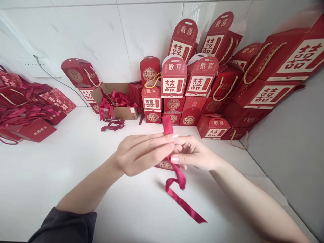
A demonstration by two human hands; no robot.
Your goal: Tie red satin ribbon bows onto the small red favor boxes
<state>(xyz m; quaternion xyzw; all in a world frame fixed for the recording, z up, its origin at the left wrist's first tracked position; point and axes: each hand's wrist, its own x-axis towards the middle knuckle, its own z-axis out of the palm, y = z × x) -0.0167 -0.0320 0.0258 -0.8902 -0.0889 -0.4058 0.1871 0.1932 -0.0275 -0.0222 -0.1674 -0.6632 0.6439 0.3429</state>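
My left hand [141,153] and my right hand [194,153] meet above the white table [63,175], both pinching a dark red satin ribbon [181,194]. One ribbon end sticks up above my fingers; the other curls down onto the table toward me. A small red box [165,165] shows partly under my hands, mostly hidden by them.
Stacked red gift boxes [197,87] with gold cord handles line the tiled wall at the back and right. A cardboard box [121,108] full of red ribbons stands left of them. A pile of flat red boxes and ribbons [27,108] lies at far left.
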